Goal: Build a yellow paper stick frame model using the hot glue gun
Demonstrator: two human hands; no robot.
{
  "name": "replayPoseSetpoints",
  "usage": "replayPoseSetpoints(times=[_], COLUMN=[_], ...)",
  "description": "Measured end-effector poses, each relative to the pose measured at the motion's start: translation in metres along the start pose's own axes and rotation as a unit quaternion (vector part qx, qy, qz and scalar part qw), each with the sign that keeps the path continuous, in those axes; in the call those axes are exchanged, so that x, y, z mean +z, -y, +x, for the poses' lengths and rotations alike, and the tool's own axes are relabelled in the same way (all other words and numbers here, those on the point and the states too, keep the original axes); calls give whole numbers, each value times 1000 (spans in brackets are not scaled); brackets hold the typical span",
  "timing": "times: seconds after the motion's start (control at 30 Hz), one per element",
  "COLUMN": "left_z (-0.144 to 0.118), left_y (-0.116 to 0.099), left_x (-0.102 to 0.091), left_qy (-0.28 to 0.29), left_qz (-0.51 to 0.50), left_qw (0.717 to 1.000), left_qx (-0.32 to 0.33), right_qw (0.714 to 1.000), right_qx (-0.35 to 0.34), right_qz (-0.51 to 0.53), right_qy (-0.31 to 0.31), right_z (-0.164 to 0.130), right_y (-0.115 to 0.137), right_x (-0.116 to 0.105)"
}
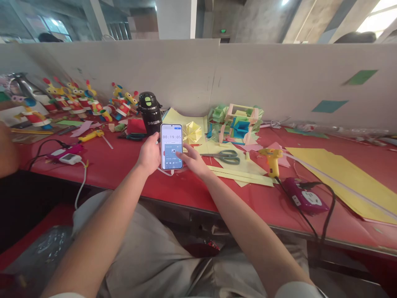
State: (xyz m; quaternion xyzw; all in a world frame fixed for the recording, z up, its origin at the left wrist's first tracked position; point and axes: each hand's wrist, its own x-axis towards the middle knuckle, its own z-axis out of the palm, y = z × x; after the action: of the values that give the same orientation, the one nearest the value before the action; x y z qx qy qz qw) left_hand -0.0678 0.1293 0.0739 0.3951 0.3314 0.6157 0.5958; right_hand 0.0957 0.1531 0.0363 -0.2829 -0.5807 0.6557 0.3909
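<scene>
Where the held phone (171, 155) covers it, the left hand (150, 154) hides.

00:19:05 and DAWN

On the phone (171, 146), just left of the frame's centre, large spaced digits read 00:19:05, in a row across the upper part of the screen; below them stand lines of smaller writing and tiny icons, too small to make out; on the black bottle (150, 115), left of the phone and higher in the frame, pale capitals read DAWN, with fine marks at their right end that cannot be read; near the top edge, right of centre, a small sign (223, 31) shows green, its marks illegible.
</scene>
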Motion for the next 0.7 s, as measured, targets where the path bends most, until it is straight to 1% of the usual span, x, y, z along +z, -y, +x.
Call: replayPoseSetpoints(times=[0.1, 0.17, 0.37, 0.53, 0.7], left_z=[-1, -1, -1, -3, -2], left_y=[-1, -1, 0, 0, 1], left_x=[-2, -3, 0, 5, 2], left_qy=[-1, -1, 3, -4, -4], left_qz=[9, 13, 9, 4, 3], left_qw=[1000, 1000, 1000, 1000, 1000], left_qx=[1, 3, 11, 17, 19], right_qw=[999, 999, 1000, 1000, 1000], right_qx=[-18, -26, -1, 3, 1], right_qz=[-12, -14, -3, 0, 7], right_qy=[29, 37, -20, -1, 25], right_z=[-1, -1, 1, 0, 0], right_y=[-1, -2, -2, -2, -2], right_x=[-1, -1, 3, 2, 1])
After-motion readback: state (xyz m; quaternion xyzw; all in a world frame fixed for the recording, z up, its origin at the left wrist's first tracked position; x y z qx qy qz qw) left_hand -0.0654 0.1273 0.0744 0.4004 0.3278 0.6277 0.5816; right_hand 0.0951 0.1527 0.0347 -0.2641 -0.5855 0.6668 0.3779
